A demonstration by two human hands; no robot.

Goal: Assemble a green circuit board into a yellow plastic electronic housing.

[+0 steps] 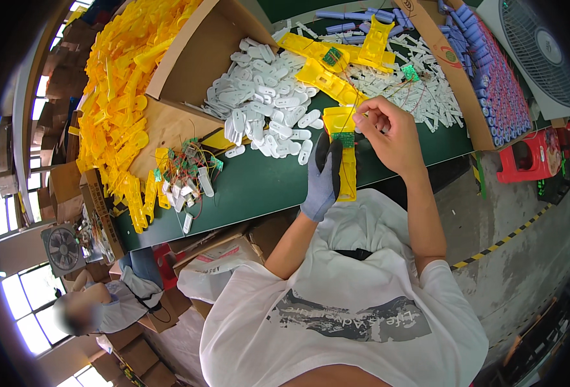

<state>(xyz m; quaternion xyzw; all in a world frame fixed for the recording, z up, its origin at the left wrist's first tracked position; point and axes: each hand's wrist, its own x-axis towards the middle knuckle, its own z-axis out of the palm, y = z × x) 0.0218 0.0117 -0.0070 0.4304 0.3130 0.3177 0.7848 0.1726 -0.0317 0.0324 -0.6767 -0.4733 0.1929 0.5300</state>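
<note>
My left hand (322,184), in a grey-and-black glove, is wrapped round a long yellow plastic casing (348,174) in front of my chest. A small green circuit board (343,139) sits in the casing, beside the gloved fingers. Over the casing's upper end, my bare right hand (391,135) has thumb and forefinger pinched together; what lies between them is too small to make out. Thin wires rise near those fingertips. Just beyond are more yellow casings (327,80), one carrying a green board (332,57).
White oval plastic pieces (259,90) lie heaped on the green table (233,193), beside small white strips (427,97). Yellow parts (114,84) pile up at left, near wired boards (188,161). A carton (485,138) of purple cylindrical cells and a fan (546,48) stand right. Another person (114,303) sits lower left.
</note>
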